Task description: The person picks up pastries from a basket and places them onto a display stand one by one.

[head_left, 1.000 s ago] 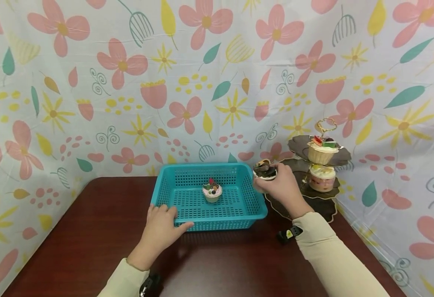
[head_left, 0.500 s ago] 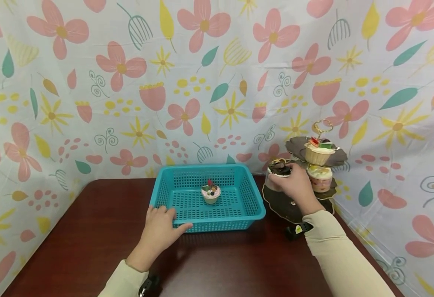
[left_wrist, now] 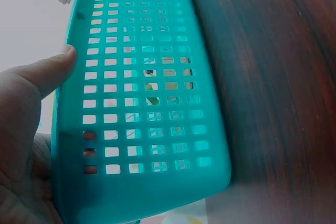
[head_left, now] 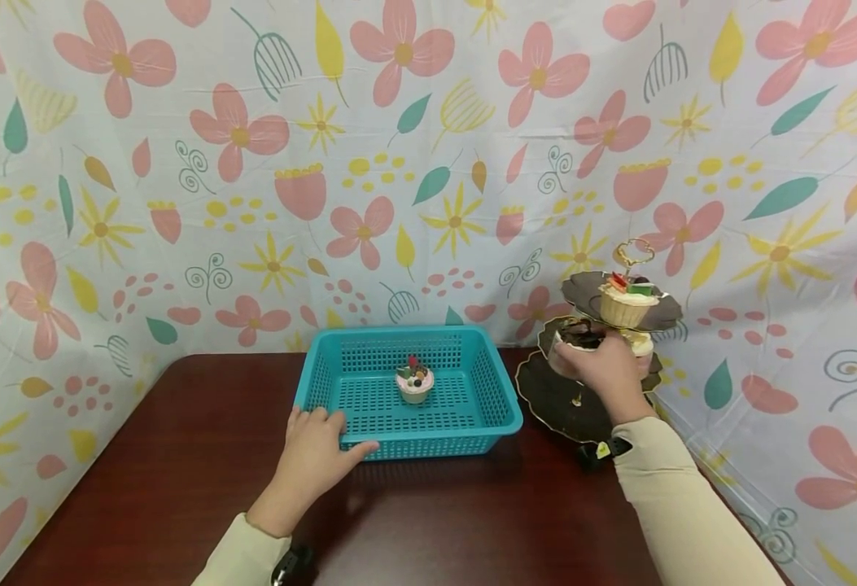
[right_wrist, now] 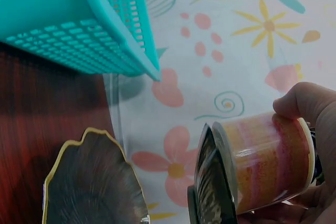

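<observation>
While the right hand [head_left: 607,370] grips a layered cup [right_wrist: 268,161], the left hand [head_left: 317,452] holds the near left corner of a teal basket [head_left: 428,448].

Layered cup: one, clear-sided, with yellow, pink and brown bands and a dark topping; roughly upright, right of the basket, at the middle level of the tiered stand [head_left: 556,411]. Its base lies close to a dark plate; whether the two touch cannot be told.

Right hand: thumb and fingers on opposite sides of the cup, near its top.

Left hand: closed over the basket's rim, thumb along the front edge; some finger skin shows through the perforations.

Basket: rectangular, perforated; one small cupcake [head_left: 414,389] upright on its floor, pink-iced, with a red piece and dark berries on top.

Tiered stand: right of the basket; three dark, gold-edged scalloped plates, gold handle. On its top plate, a fruit-topped cupcake [head_left: 626,311] with red and green pieces. Below that, farther from the basket than the layered cup, a white-topped cup [head_left: 643,348], partly hidden by the right hand.

Table [head_left: 179,464]: dark reddish wood, beneath the basket.

Floral cloth [head_left: 413,293]: behind the basket.
</observation>
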### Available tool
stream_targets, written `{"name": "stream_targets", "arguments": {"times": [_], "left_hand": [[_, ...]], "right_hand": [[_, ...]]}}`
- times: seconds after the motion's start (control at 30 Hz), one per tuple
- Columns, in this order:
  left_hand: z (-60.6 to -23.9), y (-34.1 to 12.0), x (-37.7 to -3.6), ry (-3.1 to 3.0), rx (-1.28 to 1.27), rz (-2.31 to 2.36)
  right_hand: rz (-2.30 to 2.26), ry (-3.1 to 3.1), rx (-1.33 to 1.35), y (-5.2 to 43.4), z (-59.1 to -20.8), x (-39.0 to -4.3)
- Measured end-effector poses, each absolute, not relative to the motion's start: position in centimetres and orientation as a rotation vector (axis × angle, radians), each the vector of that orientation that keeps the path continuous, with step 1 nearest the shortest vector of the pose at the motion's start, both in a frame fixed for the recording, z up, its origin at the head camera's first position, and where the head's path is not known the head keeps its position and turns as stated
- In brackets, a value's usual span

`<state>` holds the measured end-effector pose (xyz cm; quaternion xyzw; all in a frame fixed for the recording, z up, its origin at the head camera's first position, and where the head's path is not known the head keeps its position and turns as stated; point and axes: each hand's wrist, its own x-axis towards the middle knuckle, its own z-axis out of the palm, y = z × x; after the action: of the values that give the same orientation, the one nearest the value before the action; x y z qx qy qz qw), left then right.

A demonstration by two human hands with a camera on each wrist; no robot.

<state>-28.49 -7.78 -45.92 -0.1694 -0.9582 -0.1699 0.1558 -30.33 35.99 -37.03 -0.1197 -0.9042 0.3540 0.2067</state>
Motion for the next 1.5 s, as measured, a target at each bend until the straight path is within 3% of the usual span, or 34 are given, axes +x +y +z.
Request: {"name": "stream_targets", "arguments": {"times": [0.43, 0.77, 1.5], "left_hand": [[-45.9, -7.8, -28.6, -2.738, -0.486, -0.485], [-45.6, -7.7, -28.3, -2.733, -0.494, -0.506], [-45.6, -7.7, -28.4, -2.736, -0.483, -0.504]], "right_hand": [[0.988, -2.455, -0.369, 37.1, -37.5, -30.0], [0.845, -2.570, -0.540, 37.6, -37.7, -29.7], [0.699, -2.632, -0.566, 38.6, -38.6, -30.3]]}}
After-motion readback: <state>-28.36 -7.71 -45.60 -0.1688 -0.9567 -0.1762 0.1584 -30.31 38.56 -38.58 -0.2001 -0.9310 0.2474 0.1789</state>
